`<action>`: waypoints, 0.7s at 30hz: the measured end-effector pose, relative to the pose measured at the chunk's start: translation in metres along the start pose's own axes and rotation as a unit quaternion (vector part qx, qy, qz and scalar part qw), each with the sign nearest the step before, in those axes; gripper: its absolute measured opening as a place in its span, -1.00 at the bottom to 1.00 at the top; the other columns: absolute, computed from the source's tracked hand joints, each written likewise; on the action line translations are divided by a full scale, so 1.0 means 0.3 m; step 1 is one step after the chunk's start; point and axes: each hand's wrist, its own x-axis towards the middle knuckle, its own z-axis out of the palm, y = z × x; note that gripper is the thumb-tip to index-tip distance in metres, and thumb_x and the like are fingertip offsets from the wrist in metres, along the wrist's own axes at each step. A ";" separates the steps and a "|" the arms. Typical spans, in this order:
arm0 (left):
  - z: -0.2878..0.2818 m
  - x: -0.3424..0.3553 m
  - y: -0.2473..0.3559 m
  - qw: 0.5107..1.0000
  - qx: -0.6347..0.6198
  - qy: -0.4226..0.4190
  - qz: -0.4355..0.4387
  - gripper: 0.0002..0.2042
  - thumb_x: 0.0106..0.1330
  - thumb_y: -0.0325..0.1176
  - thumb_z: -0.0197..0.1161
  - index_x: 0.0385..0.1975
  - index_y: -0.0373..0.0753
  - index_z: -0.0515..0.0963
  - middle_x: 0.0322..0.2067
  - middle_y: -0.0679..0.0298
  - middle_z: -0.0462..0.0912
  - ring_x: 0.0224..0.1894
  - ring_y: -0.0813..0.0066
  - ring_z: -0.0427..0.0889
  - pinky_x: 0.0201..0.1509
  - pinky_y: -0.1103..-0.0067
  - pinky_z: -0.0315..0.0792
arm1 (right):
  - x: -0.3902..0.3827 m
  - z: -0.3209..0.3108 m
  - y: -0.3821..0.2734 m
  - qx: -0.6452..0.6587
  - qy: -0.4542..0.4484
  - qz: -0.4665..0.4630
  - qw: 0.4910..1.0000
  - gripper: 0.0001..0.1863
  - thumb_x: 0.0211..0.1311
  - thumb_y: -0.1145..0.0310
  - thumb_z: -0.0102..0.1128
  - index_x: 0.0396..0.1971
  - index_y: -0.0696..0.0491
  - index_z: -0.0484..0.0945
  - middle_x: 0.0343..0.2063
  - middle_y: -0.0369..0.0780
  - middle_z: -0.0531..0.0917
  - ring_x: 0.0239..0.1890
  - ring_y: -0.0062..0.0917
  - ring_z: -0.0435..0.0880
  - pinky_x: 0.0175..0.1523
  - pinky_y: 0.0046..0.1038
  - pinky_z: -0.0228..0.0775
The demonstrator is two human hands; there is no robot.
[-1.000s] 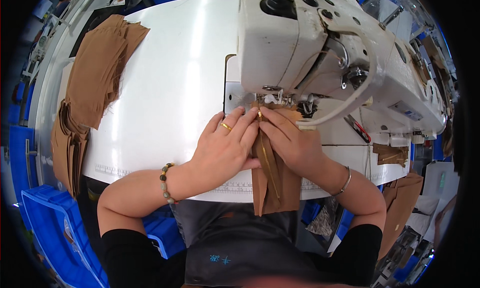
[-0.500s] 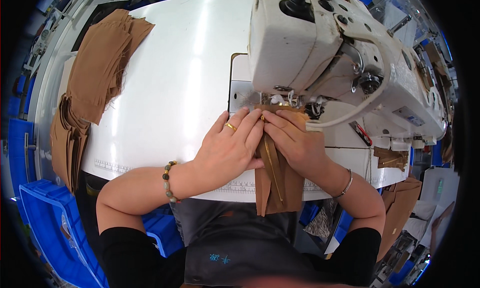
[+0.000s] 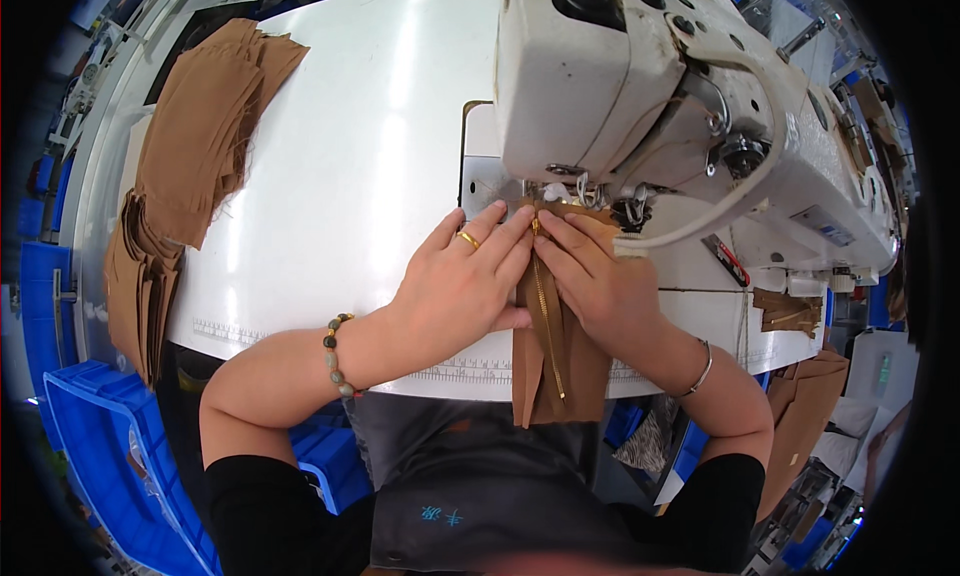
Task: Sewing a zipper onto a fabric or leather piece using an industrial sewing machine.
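Note:
My left hand point(image 3: 450, 281), wearing a gold ring, lies open on a brown fabric strip point(image 3: 575, 381) with a gold zipper point(image 3: 548, 331) running down its middle. Its fingertips rest beside the zipper, just below the presser foot point(image 3: 580, 191) of a white sewing machine point(image 3: 590, 86). Opposite, on the right side of the zipper, my right hand point(image 3: 610, 291) is open too, fingers pressed flat on the fabric close under the needle area. The strip's lower end hangs over the front edge of the white table point(image 3: 340, 176).
Two stacks of brown fabric pieces point(image 3: 205, 121) lie along the left side. A red-and-black tool point(image 3: 728, 261) and small brown pieces point(image 3: 785, 311) sit right of the machine, with larger brown pieces point(image 3: 800, 406) hanging lower right. Blue bins point(image 3: 90, 396) stand below the table.
Both hands have shifted slightly up the picture, toward the machine, along with the fabric and zipper, their fingers still lying on it. The whole view has also moved slightly.

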 end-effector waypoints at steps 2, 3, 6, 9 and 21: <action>0.001 0.008 -0.007 1.000 0.009 0.004 -0.003 -0.25 0.06 0.04 0.50 0.18 -0.36 0.54 0.35 0.10 0.45 0.38 0.09 0.43 0.37 0.15 0.40 | 0.001 0.005 0.007 0.006 0.000 0.009 1.000 -0.55 0.03 0.47 0.38 0.01 0.11 0.68 0.15 -0.18 0.68 0.12 -0.23 0.69 0.04 -0.30 0.65; 0.001 0.012 -0.009 1.000 0.013 0.006 -0.006 -0.26 0.05 0.04 0.50 0.18 -0.34 0.55 0.35 0.11 0.45 0.38 0.09 0.43 0.38 0.15 0.38 | 0.002 0.007 0.011 0.008 0.001 0.013 1.000 -0.55 0.03 0.47 0.38 0.01 0.11 0.68 0.14 -0.18 0.68 0.12 -0.22 0.69 0.05 -0.30 0.65; 0.001 0.021 -0.012 0.999 0.018 0.022 -0.015 -0.26 0.05 0.04 0.50 0.18 -0.33 0.55 0.37 0.13 0.45 0.36 0.12 0.43 0.38 0.15 0.36 | 0.006 0.012 0.017 0.006 0.001 0.023 1.000 -0.55 0.04 0.47 0.38 0.02 0.10 0.68 0.13 -0.18 0.68 0.13 -0.23 0.69 0.06 -0.30 0.64; 0.000 0.021 -0.013 1.000 0.004 0.017 -0.026 -0.25 0.05 0.05 0.49 0.20 -0.33 0.55 0.36 0.14 0.47 0.34 0.13 0.43 0.39 0.17 0.34 | 0.009 0.012 0.018 -0.003 0.012 0.018 1.000 -0.54 0.03 0.48 0.38 0.03 0.09 0.68 0.11 -0.18 0.69 0.14 -0.26 0.69 0.04 -0.31 0.65; 0.009 0.025 -0.020 0.999 0.015 0.020 -0.029 -0.25 0.06 0.04 0.49 0.22 -0.31 0.54 0.34 0.17 0.51 0.38 0.10 0.42 0.40 0.13 0.33 | 0.016 0.016 0.022 -0.012 0.028 0.022 0.999 -0.53 0.02 0.46 0.41 0.03 0.06 0.69 0.11 -0.22 0.70 0.13 -0.32 0.71 0.03 -0.35 0.67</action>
